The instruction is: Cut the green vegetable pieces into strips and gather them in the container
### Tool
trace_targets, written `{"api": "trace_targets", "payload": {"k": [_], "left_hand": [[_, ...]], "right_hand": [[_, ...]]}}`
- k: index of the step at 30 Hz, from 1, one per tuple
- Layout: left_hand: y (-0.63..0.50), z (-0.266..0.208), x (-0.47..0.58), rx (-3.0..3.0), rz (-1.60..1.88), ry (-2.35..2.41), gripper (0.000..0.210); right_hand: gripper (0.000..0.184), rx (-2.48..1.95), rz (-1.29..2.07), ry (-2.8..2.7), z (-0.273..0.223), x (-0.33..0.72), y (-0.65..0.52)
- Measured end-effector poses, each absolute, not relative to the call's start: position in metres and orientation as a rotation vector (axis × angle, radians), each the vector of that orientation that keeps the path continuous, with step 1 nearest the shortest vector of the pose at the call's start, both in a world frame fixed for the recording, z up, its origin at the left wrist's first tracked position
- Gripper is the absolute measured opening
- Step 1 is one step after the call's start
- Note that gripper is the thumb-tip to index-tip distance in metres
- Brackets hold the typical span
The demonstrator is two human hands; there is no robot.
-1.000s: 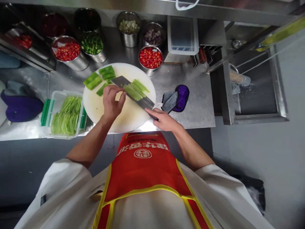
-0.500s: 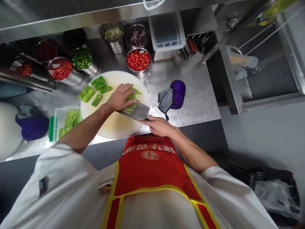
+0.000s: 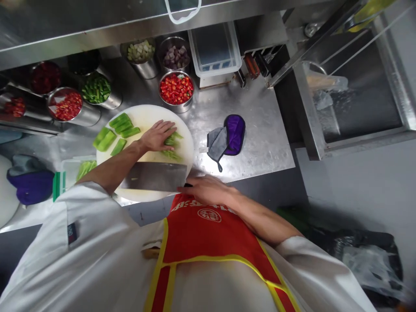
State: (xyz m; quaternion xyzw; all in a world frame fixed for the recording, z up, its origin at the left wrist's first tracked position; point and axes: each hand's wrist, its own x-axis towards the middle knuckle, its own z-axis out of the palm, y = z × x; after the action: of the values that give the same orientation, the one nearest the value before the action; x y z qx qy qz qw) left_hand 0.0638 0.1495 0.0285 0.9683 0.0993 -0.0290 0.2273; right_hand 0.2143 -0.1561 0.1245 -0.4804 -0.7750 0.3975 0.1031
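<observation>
My right hand (image 3: 208,189) is closed round the dark handle of a cleaver (image 3: 154,176). The wide blade lies almost flat over the front of the round white cutting board (image 3: 152,113), pointing left. Farther back on the board, my left hand (image 3: 158,135) has its fingers stretched out, palm down, against cut green pepper strips (image 3: 172,139). Part of the strips is hidden beneath that hand. Several larger green pepper pieces (image 3: 121,123) lie at the board's back left.
Behind the board stand metal pots, one with chopped red chillies (image 3: 176,89), another with cut green peppers (image 3: 96,90). A clear tub (image 3: 66,167) of green strips is at the left. To the right lie a purple and grey cloth (image 3: 234,134) and a lidded plastic box (image 3: 214,50).
The cleaver has come away from the strips toward my body and left, its blade now flatter. My left hand stays by the strips. The whole view has shifted slightly.
</observation>
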Motion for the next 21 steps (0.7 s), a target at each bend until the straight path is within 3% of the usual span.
{"api": "trace_targets", "payload": {"k": [6,9,15,21], "left_hand": [[0.138,0.025,0.061,2.62,-0.043,0.423,0.073],[0.121,0.03,0.054,2.49,0.004,0.498,0.068],[0.099,0.021,0.035,2.056,0.548,1.339,0.068],[0.048,-0.001,0.052,1.949,0.703,1.584,0.055]], "right_hand": [[0.069,-1.522,1.456,-2.08,0.162,0.286,-0.219],[0.061,-1.544,1.566,-1.781,0.157,0.333,-0.244],[0.02,-1.405,1.851,-0.975,0.105,0.369,-0.206],[0.03,-1.148,1.852,-0.57,0.039,0.381,-0.121]]}}
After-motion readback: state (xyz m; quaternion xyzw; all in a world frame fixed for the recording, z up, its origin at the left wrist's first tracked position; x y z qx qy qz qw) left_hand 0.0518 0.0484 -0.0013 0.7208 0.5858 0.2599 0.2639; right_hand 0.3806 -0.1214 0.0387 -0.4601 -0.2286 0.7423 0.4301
